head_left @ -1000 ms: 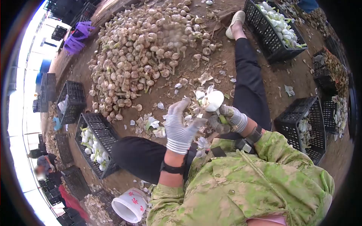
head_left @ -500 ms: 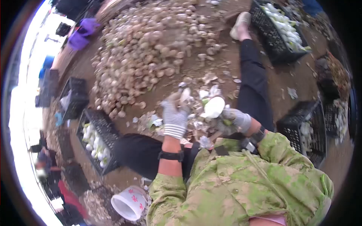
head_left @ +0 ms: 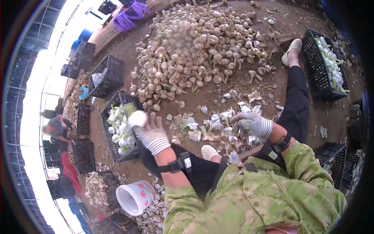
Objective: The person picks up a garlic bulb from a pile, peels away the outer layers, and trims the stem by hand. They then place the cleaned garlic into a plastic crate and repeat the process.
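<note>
My left hand [head_left: 152,134], in a striped knitted glove, is by the near edge of a black plastic crate [head_left: 126,158]. A peeled white garlic bulb [head_left: 137,118], blurred, is held at its fingertips. Whole peeled garlic bulbs [head_left: 120,130] with green stems fill that crate. Over a scatter of garlic skins [head_left: 218,123], my right hand [head_left: 255,124], gloved too, has its fingers curled in. What they close on, if anything, cannot be made out. The big heap of unpeeled garlic [head_left: 194,50] lies on the ground ahead of both hands.
A second crate [head_left: 317,70] of peeled garlic stands beyond my right foot. A white bucket [head_left: 132,199] sits at the lower left. More black crates [head_left: 107,74] line the left side, where another person [head_left: 58,128] is. A further crate [head_left: 331,156] is at right.
The peeled garlic bulb has gone from beside my right hand to my left hand, which has swung left to the crate. My right hand has moved apart from it. The view has shifted.
</note>
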`<state>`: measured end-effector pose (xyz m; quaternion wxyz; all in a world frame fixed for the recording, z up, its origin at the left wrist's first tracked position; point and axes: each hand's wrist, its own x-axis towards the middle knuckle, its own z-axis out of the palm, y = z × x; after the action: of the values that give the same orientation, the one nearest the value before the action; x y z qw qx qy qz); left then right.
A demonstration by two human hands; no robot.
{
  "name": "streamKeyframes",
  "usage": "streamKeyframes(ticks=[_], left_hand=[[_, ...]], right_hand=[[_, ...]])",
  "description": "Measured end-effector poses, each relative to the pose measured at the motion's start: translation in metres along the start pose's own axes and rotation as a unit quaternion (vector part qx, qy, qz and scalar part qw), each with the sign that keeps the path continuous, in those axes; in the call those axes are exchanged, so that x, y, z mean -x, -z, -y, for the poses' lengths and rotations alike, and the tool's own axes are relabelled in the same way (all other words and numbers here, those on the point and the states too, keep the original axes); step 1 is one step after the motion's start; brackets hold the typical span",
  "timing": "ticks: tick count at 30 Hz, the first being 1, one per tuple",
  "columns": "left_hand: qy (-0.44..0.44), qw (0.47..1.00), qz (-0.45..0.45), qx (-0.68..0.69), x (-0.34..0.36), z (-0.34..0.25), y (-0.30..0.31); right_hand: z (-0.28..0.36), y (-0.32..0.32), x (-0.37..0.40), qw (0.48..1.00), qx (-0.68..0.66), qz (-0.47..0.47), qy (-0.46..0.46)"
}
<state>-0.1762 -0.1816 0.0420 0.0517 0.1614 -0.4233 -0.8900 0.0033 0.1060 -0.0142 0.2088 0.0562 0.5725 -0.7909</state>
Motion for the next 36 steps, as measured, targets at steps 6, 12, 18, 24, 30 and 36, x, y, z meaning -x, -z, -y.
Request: streamKeyframes(ticks=[6,12,18,24,30,36], left_hand=[[0.086,0.938,0.14,-0.304,-0.022,0.065,-0.04],[-0.11,0.753,0.295,-0.577,-0.111,0.181,-0.115],[-0.251,0.574,0.22,-0.748,-0.183,0.275,-0.221],[-0.361,0.329,0.416,-0.767,-0.206,0.344,-0.268],[-0.393,0.543,0.409,-0.619,-0.207,0.354,-0.235],[0.175,0.715,0.459,-0.498,-0.053,0.324,-0.111]], right_hand=[[0.007,0.027,-0.015,0.998,0.022,-0.025,-0.05],[0.02,0.095,-0.022,0.976,-0.04,-0.213,0.036],[-0.02,0.122,-0.021,0.943,-0.119,-0.31,0.012],[-0.036,0.13,-0.028,0.932,0.221,-0.286,0.037],[-0.02,0.137,-0.019,0.944,0.111,-0.307,-0.045],[-0.017,0.126,-0.032,0.871,0.136,-0.465,0.087]])
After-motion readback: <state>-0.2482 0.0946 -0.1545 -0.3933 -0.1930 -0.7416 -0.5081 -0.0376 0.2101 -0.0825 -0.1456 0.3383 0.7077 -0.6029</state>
